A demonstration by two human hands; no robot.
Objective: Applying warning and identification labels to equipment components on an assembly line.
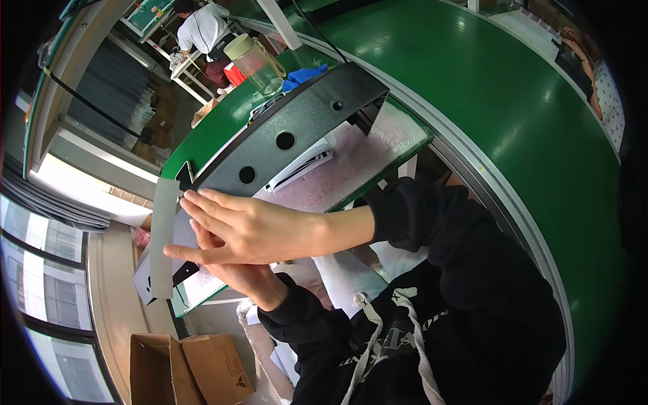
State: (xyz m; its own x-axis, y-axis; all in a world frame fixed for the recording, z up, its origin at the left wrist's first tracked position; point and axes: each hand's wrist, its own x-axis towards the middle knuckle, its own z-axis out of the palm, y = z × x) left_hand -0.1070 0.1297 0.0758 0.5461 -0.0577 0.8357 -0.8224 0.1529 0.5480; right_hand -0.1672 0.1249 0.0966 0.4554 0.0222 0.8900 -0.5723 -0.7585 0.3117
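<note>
pale strip (162,219) lies at the outspread right fingers (219,211); whether the left fingers (205,236) grip, i cannot tell.

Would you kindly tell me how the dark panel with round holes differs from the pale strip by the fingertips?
The dark panel is nearly black, while the pale strip is light grey. The panel has round holes; the strip shows none. The panel slants across the picture, whereas the strip runs nearly upright. Both are long.

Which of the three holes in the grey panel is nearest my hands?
The lower-left hole, just above your right hand; the middle one and upper-right one sit farther away.
</note>
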